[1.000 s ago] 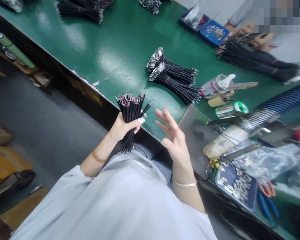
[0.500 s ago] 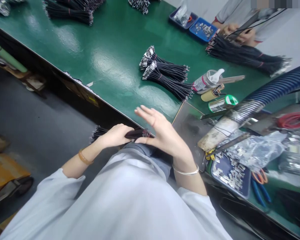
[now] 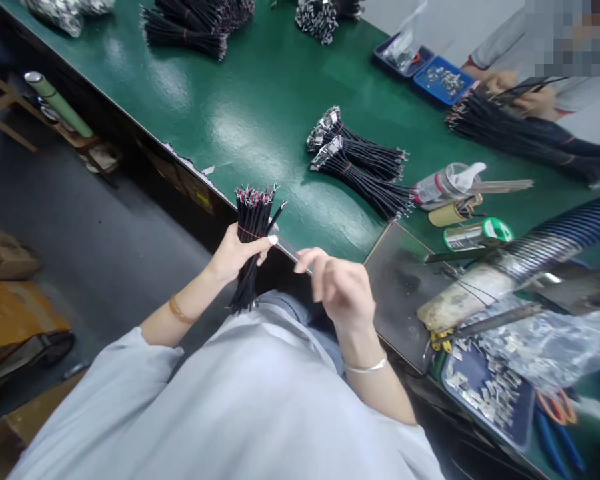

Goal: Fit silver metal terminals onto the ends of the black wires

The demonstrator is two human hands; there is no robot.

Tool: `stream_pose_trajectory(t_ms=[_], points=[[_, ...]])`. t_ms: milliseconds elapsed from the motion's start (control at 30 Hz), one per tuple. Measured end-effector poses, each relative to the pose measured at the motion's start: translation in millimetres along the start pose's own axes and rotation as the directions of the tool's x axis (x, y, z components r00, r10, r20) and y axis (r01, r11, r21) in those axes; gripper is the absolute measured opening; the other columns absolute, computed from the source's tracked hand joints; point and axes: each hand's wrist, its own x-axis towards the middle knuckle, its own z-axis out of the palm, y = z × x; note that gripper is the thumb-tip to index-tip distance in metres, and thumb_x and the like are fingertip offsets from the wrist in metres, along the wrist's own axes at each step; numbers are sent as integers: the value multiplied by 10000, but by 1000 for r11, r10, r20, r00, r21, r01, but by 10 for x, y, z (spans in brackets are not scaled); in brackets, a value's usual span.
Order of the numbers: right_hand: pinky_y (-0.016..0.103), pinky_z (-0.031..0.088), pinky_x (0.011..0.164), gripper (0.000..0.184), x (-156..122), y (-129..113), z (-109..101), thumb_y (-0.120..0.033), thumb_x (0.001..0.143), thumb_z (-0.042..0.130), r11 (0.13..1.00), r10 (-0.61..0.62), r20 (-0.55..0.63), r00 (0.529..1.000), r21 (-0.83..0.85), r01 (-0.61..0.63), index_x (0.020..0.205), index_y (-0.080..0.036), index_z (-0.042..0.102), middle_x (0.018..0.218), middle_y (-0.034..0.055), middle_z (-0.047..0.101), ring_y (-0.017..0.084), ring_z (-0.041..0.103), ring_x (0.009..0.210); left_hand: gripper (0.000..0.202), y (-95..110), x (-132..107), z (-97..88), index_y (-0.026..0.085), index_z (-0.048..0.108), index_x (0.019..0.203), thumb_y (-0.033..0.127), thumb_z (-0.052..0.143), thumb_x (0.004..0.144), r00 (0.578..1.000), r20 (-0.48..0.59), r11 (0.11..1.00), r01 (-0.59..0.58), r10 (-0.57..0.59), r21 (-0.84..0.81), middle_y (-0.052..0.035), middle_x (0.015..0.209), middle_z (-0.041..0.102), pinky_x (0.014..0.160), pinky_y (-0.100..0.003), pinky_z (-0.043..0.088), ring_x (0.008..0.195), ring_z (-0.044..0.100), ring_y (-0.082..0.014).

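Left hand: closed tight round the bundle at mid-length, thumb across the front
Bundle: black wires, standing upright, red and silver tips on top, held just off the near edge of the table, above the lap
Band: thin and red, looped round the bundle at the thumb, pulled taut out to the right
Right hand: fingers curled in, tips pinched on the band's free end, just right of the bundle
On the table: two tied bundles lying side by side, well beyond the hands; solder spool by the blue hose
Near right: clip tray, orange scissors beside it
Far side: a co-worker's hands on a long wire sheaf, blue tray just beside
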Motion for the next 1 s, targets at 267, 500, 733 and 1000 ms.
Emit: stream_pose_trajectory(t_ms=[267,500,733,1000], points=[[469,621,981,568,52,343,277,-613,966,569,980,199,-360,912,72,-186,1449,-314,567,1412,94,683,291,704,1240,86,-42,-265,173,147,734,770,215,759,725,957,180,930,-269,229,252,-23,720,723,634,-234,529,657,630,-142],[466,640,969,984,-21,267,40,-891,722,628,992,33,-40,999,-119,-38,1456,-243,536,1324,156,732,305,770,1108,186,-79,-50,-105,122,716,851,298,732,793,860,478,894,-59,-181,444,-5,672,690,601,-229,486,581,598,-131],[579,420,1239,581,-45,154,50,-549,888,747,813,112,267,957,-579,66,1347,-202,667,1117,109,813,265,796,1015,126,25,-53,-145,176,735,847,107,630,834,766,536,372,-411,-355,832,-60,826,777,659,-241,464,760,731,-211],[356,621,929,398,105,-160,-235,-552,935,677,895,431,186,883,32,-444,1051,-198,816,1044,78,825,226,784,965,191,122,20,-88,139,775,921,302,784,822,715,647,776,-239,-266,584,-24,829,781,672,-234,483,738,697,-191]])
